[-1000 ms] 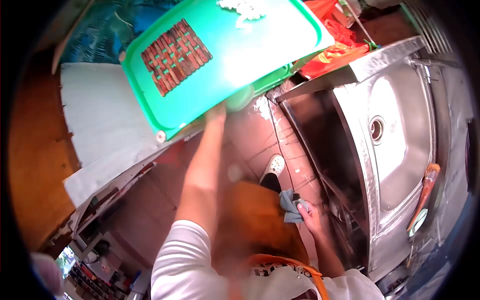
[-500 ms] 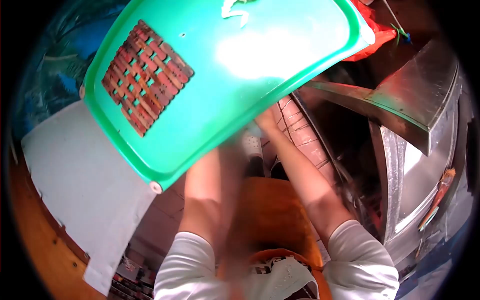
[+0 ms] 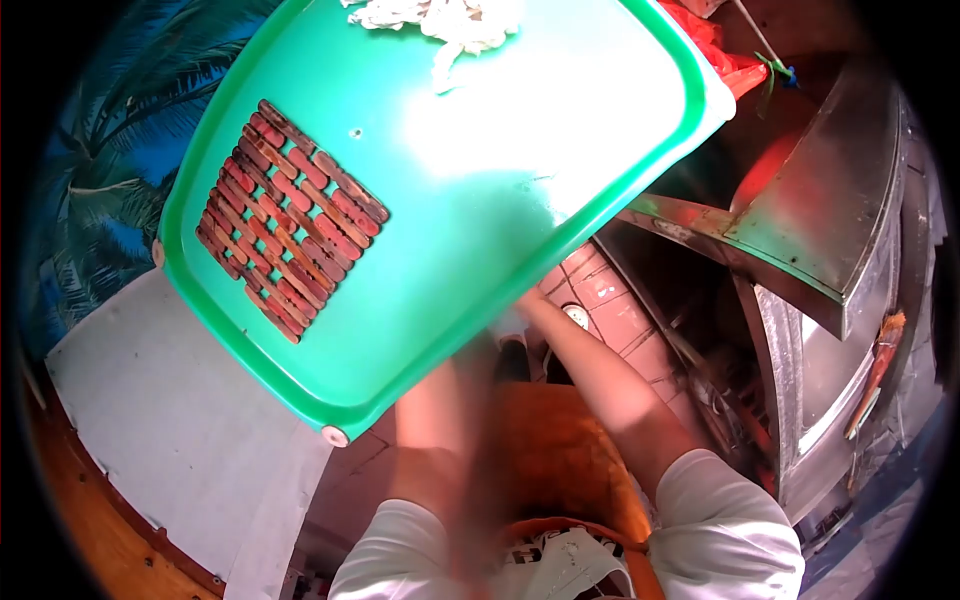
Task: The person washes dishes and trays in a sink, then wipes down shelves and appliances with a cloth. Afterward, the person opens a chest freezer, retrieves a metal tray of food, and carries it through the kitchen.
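Observation:
A green plastic table top [image 3: 440, 290] with a raised rim spans the upper middle of the view. A slatted wooden mat [image 3: 290, 225] of reddish-brown sticks lies on its left part. Crumpled white cloth-like material [image 3: 440, 20] rests at the far side, cut off by the frame. Both my forearms reach forward under the near edge of the green top. That edge hides my left hand completely. Of my right hand [image 3: 530, 302], only the part by the wrist shows below the rim; its fingers are hidden, so I cannot tell what it holds or touches.
On the right stands a metal frame or cabinet [image 3: 790, 240], with a worn brush [image 3: 882, 365] at its side. A red plastic bag [image 3: 715, 50] is behind the table's right corner. A pale grey panel [image 3: 180, 400] stands left, above pinkish floor tiles [image 3: 620, 310].
In view, the table top with its mat has shifted down. More of the white crumpled material shows at the top. My arms stay stretched under the near edge.

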